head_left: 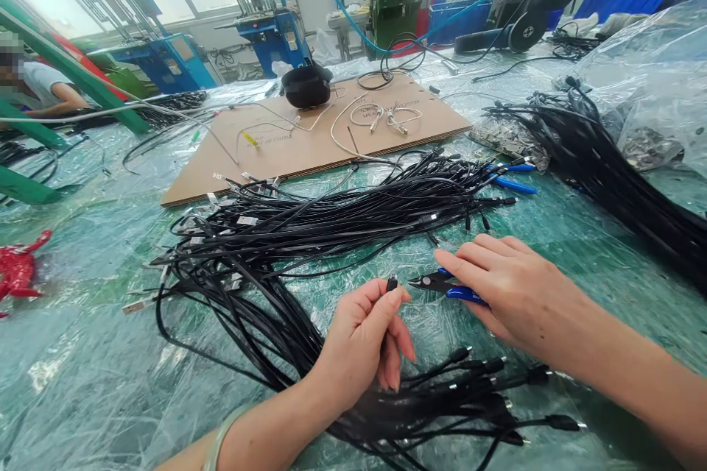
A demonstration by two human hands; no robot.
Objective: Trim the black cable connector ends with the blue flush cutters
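Note:
Pinched between the thumb and finger of my left hand (367,342) is the small black plug of a cable (392,282), its metal tip pointing up. My right hand (513,291) grips blue-handled cutting pliers (467,294), whose dark jaws point left, close to the plug but apart from it. Under my left hand runs a bundle of black cables (442,405), with plug ends fanned out to the right. Beyond both hands lies another long pile of black cables (342,217), with metal connectors at its left end.
A flat cardboard sheet (314,140) carries pale cables and a dark rounded object (306,86). More black cables (607,162) lie at right, near clear plastic bags (657,88). A second blue-handled tool (516,182) rests by the pile. Far left, a person (44,85) sits behind green bars.

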